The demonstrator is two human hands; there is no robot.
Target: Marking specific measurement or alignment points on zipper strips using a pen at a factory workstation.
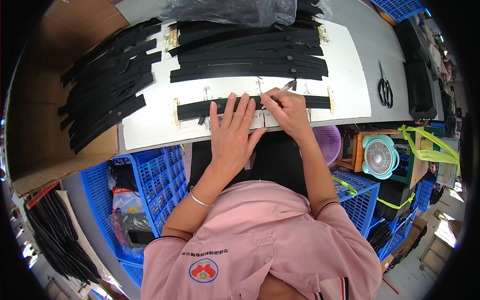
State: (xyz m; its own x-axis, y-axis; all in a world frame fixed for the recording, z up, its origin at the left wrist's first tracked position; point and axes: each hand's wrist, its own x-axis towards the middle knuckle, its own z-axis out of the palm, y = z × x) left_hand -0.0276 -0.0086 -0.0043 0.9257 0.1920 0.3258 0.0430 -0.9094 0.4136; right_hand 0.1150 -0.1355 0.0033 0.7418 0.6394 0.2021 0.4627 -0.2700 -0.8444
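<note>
A black zipper-like strip [195, 110] lies crosswise on a white board [145, 131], near its front edge. My left hand [231, 127] presses flat on the strip, fingers stretched out and apart. My right hand [290, 112] is closed around a pen [285, 88], its lower end at the strip just right of my left fingers. The pen's tip is hidden by my fingers. Dark marks and yellowed tape [176, 111] show on the board around the strip. Beyond it, several more black strips [240, 70] lie side by side.
More black strips [112, 95] lie heaped at the left, over a cardboard box [35, 115]. Black-handled scissors [385, 92] rest on the grey table to the right. Clear plastic [240, 11] covers the far strips. Blue crates [165, 175], a purple basket [327, 142] and a turquoise fan [380, 156] stand below.
</note>
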